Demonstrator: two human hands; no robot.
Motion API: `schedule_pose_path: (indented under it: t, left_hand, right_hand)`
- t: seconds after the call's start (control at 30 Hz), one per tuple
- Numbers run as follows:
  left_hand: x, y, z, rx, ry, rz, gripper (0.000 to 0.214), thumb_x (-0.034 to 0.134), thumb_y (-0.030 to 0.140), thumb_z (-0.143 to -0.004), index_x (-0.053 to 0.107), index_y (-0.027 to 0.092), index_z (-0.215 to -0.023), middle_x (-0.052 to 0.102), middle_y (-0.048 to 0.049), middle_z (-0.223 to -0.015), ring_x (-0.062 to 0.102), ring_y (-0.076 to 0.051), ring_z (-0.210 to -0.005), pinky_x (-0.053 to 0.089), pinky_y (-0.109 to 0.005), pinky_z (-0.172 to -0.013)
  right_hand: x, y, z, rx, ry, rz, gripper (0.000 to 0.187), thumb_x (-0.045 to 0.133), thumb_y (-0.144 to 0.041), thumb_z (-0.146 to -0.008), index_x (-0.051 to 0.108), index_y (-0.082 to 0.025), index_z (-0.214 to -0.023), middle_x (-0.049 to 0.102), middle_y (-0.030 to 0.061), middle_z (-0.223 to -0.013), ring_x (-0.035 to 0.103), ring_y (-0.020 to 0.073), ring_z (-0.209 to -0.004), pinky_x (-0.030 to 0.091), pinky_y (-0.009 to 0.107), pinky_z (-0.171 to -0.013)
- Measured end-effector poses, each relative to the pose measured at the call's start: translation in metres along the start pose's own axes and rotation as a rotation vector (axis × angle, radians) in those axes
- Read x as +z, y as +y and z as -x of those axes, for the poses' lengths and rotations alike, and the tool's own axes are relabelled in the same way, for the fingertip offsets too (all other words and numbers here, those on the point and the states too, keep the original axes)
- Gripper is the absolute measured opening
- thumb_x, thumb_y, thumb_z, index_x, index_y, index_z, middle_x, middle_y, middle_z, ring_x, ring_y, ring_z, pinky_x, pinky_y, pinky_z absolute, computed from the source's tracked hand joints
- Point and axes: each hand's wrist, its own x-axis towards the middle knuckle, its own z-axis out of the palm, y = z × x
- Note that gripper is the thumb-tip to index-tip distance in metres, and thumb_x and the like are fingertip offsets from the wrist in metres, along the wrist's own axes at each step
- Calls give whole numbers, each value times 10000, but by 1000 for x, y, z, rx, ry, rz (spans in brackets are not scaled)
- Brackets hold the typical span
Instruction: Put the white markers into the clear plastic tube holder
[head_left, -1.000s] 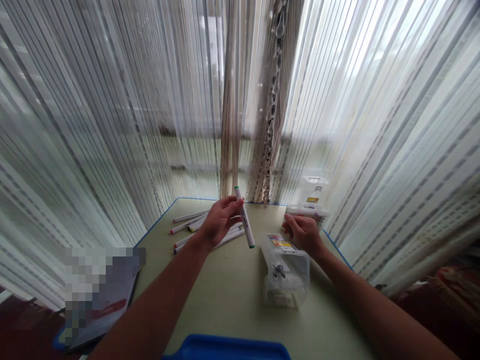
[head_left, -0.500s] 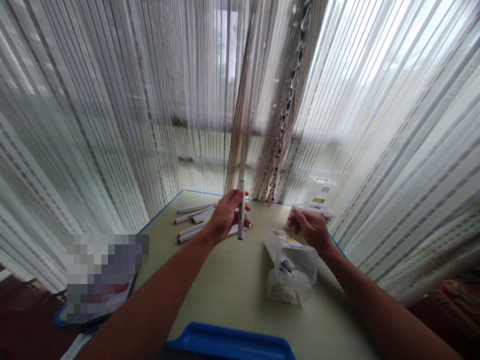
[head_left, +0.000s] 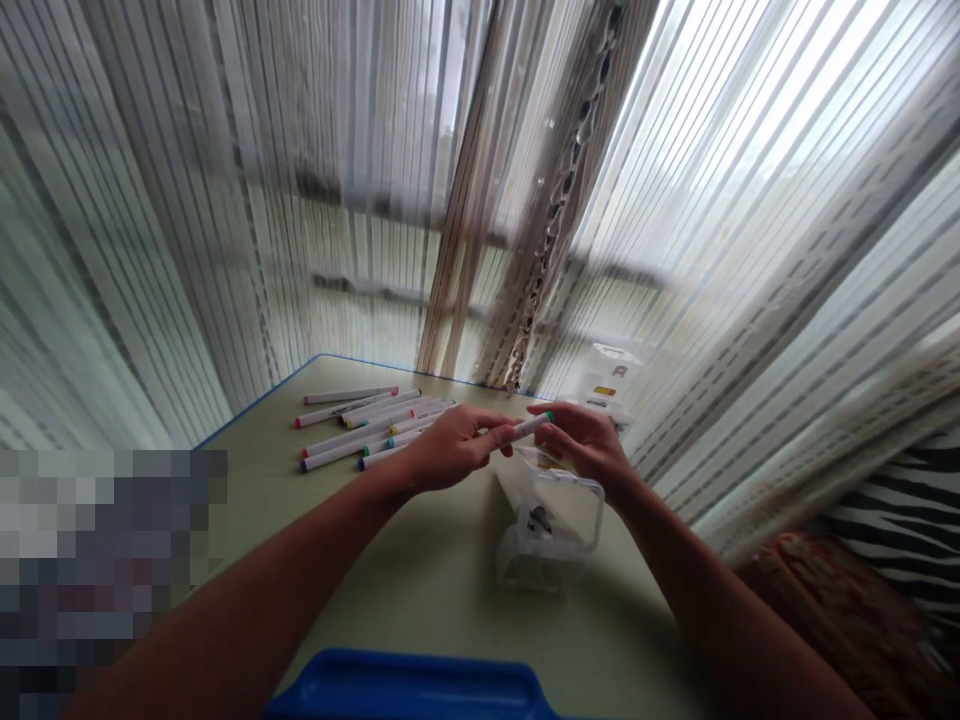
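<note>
My left hand [head_left: 472, 445] is closed on a white marker [head_left: 531, 426] with a green end, which lies tilted, pointing up to the right. Around that green end curl the thumb and fingers of my right hand [head_left: 589, 440]. Left of my hands, several white markers [head_left: 360, 440] with coloured ends lie loosely side by side on the table. Just below my right hand stands an open clear plastic case [head_left: 559, 545] with a small dark shape on it. A second clear container [head_left: 611, 375] is partly hidden behind my right hand.
The pale green table [head_left: 405, 590] has a blue edge and a blue tray-like part [head_left: 420, 685] at the front. Striped string curtains [head_left: 375, 200] hang right behind it. Red patterned fabric [head_left: 840, 590] lies at the right. A blurred-out area covers the lower left.
The marker has gone from upright to slanted, with its green end now at my right hand. My right hand has come away from the far container towards my left. The view has shifted slightly.
</note>
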Motion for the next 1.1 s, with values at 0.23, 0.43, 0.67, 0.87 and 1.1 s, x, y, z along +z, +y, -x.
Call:
schedule_pose_path:
  t: [0.23,0.43,0.67,0.87,1.1]
  left_hand:
    - [0,-1,1,7,116,-15,379,643,370,-847,722,122,-1123,692,-80,-793,468,-81,-489,346,-210,-440]
    - [-1,-13,-1,23,330,66,356,649,400,-856,692,121,-1073,578,5,-645,404,-57,-449,305,-194,-410]
    - [1,-13,-2,7,435,245,309,659,376,-845,624,132,-1031,488,40,-634,420,-63,-460,340,-186,-387]
    - [3,-11,0,10,432,410,251,549,353,-881,620,139,-993,524,14,-671,467,-86,-483,405,-217,-413]
    - [2,-12,0,47,437,361,208,527,279,-872,605,128,-993,578,-12,-722,471,-85,-493,400,-220,-420]
  right_hand:
    - [-4,5,-3,26,167,-93,252,720,-431,-806,692,-191,-875,652,8,-646,503,102,-484,369,227,-435]
    - [-4,14,-6,73,269,-254,219,756,-379,-755,661,-192,-818,683,19,-651,592,128,-520,375,214,-419]
    - [-1,17,-5,133,270,-356,200,775,-330,-730,710,-190,-857,716,28,-654,622,126,-522,403,208,-425]
    - [3,16,-5,145,234,-401,258,824,-313,-688,751,-161,-884,724,41,-654,631,124,-501,424,205,-418]
    - [4,17,-5,143,231,-424,255,841,-309,-684,763,-141,-859,738,75,-667,664,141,-505,450,192,-411]
